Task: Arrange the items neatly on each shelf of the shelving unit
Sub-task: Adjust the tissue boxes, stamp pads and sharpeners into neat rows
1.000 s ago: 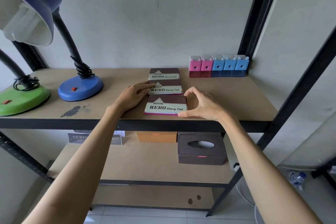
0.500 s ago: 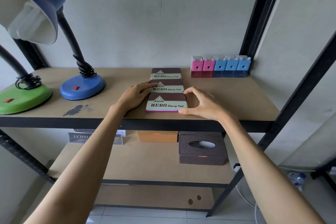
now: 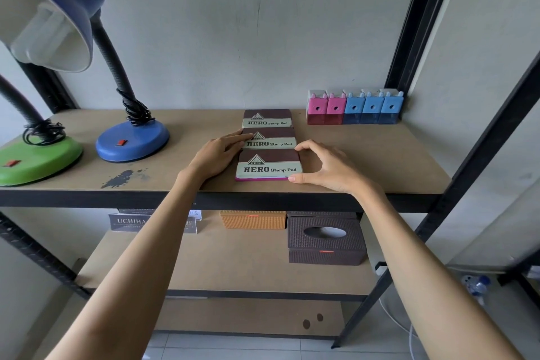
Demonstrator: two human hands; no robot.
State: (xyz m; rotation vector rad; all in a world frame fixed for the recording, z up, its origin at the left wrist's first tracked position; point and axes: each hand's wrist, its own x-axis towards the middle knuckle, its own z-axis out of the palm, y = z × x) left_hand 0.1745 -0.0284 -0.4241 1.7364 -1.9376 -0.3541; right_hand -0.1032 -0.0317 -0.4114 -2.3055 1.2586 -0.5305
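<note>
Head view: two bare forearms are raised from the bottom corners of the frame toward the upper shelf. At the front edge of that shelf, near the centre of the frame, the nearest stamp pad is laid flat, and it is pinched by the right hand, thumb at its front right corner and index finger curled to its rear right corner. On the pad's left side the left hand is rested flat, its straight fingers touching the left edge of the middle stamp pad. Just behind it the far stamp pad is lined up, so a touching column of three is formed. Further back, at centre right, a row of pink and blue sharpeners is seen near the wall. At the left, a blue lamp and a green lamp are stood. Below, on the lower shelf, a brown tissue box and an orange box are seen.
</note>
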